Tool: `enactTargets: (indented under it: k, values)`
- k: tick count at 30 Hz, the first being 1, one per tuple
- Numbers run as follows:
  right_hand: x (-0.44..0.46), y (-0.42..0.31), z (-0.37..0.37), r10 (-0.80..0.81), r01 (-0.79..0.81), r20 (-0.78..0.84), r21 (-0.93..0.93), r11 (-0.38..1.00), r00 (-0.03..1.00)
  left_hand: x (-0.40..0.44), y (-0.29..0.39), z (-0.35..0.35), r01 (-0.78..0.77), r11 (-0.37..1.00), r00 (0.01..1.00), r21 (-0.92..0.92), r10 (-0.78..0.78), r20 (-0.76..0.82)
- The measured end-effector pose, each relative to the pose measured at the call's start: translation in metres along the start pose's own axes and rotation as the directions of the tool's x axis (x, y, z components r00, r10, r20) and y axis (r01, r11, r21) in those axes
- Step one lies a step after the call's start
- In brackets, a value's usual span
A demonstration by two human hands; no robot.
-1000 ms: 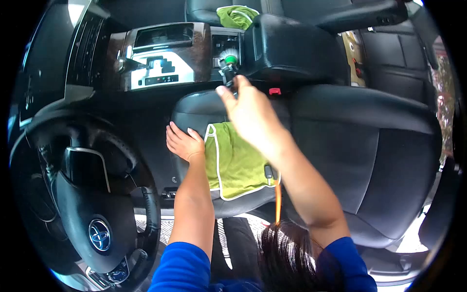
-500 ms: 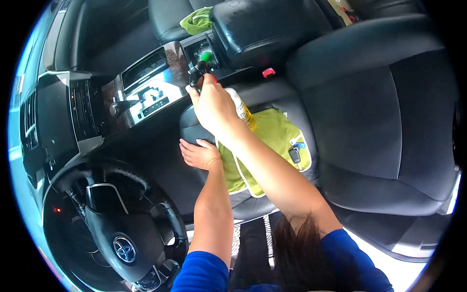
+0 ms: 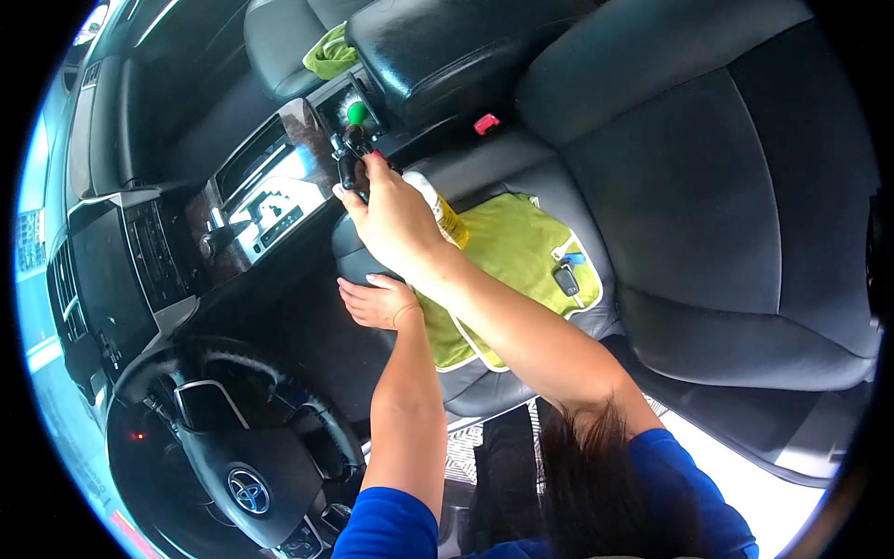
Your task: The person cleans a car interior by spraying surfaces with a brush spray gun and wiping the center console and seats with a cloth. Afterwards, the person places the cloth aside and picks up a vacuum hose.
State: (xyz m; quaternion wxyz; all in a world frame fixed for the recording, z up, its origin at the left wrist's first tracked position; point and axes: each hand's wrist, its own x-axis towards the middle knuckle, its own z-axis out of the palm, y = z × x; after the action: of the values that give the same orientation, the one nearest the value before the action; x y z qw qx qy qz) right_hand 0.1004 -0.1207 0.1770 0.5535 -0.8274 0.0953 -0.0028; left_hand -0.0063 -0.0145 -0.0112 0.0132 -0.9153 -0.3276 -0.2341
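My right hand (image 3: 386, 210) grips a black tool (image 3: 354, 154) with a green collar and a pale brush end, which reaches into the cup holder (image 3: 372, 101) of the console. Spread on the front edge of the black seat cushion, my left hand (image 3: 377, 302) holds nothing. Beside it a green cloth (image 3: 507, 252) with white edging lies on the seat. A bottle with yellow liquid (image 3: 452, 224) lies partly behind my right wrist. On the cloth's far right part rests a car key (image 3: 566, 278) with a blue tag.
The steering wheel (image 3: 335, 424) is at the lower left. A gear lever (image 3: 209, 242) stands on the console, with a black armrest (image 3: 447, 56) behind the cup holder. Another green cloth (image 3: 331, 54) lies on the far seat. A red buckle (image 3: 486, 124) sits beside the seat.
The view has turned and shifted. My right hand still holds the tool, whose brush end is now down in the cup holder. The bottle has come into view; my left hand stays on the seat.
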Motion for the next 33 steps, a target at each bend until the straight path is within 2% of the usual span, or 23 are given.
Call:
enactTargets:
  k: [11, 13, 14, 19, 21, 25, 27, 29, 30, 33]
  values:
    - [0.006, -0.003, 0.001, -0.029, 0.030, -0.017, 0.061, 0.998, 0.999, 0.000, -0.001, 0.002, 0.009, 1.000, 1.000, -0.006, -0.009, -0.021]
    - [0.004, -0.004, -0.001, -0.127, 0.127, 0.000, 0.038, 0.991, 0.992, 0.000, -0.001, 0.003, 0.013, 1.000, 1.000, -0.016, -0.014, -0.020]
    - [0.005, -0.004, -0.002, -0.127, 0.125, 0.039, 0.066, 0.990, 0.991, 0.000, -0.002, 0.003, 0.020, 1.000, 1.000, -0.024, -0.020, -0.019]
    - [0.003, -0.007, 0.000, -0.106, 0.105, 0.014, 0.025, 0.994, 0.994, -0.001, 0.001, -0.001, 0.032, 0.999, 0.999, -0.028, -0.033, -0.008]
    - [0.005, -0.007, 0.001, -0.039, 0.039, 0.002, -0.018, 0.999, 0.999, 0.000, 0.001, 0.001, 0.028, 0.999, 0.999, -0.039, -0.029, -0.015]
    - [0.003, -0.003, 0.002, -0.030, 0.031, -0.017, 0.048, 0.998, 0.999, 0.000, -0.001, 0.003, 0.032, 0.999, 0.999, -0.023, -0.032, -0.001]
    - [-0.003, -0.005, -0.005, -0.140, 0.140, -0.022, 0.026, 0.990, 0.990, 0.000, -0.001, 0.003, 0.036, 0.999, 0.999, -0.033, -0.036, 0.005]
    - [-0.011, -0.012, -0.013, -0.111, 0.111, 0.042, 0.011, 0.994, 0.993, -0.002, -0.002, 0.006, -0.001, 0.997, 1.000, 0.072, 0.003, -0.028]
    - [-0.014, -0.016, -0.014, -0.106, 0.107, 0.043, -0.001, 0.994, 0.993, -0.002, 0.000, 0.003, 0.004, 0.997, 1.000, 0.072, -0.002, -0.025]
    - [-0.021, -0.028, -0.023, -0.029, 0.032, 0.175, -0.012, 0.999, 0.984, 0.003, 0.003, -0.006, 0.020, 0.997, 1.000, 0.074, -0.020, 0.008]
